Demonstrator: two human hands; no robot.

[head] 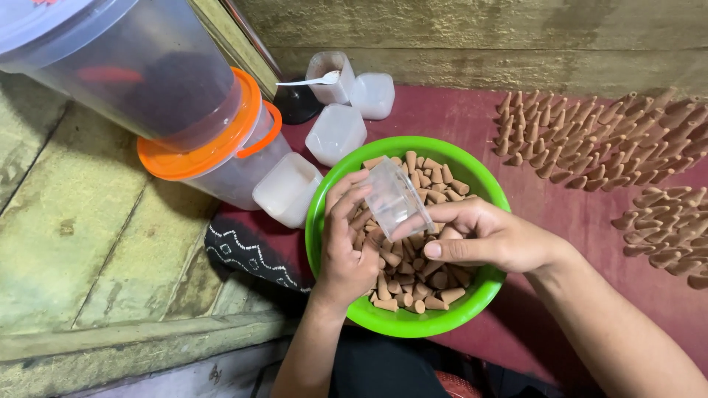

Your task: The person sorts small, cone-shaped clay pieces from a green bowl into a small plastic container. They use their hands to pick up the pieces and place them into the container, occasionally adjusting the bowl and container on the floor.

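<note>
One green bowl (483,188) of cones (413,284) — too many to count. One clear cup (394,199) in two hands. Four small white tubs (335,133), one spoon (310,80), two lidded buckets (214,158) — loose cones (590,140) uncounted.

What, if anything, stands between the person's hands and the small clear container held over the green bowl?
Nothing visible does. The left hand and right hand both already touch the small clear container, held tilted above the cones in the green bowl.
</note>
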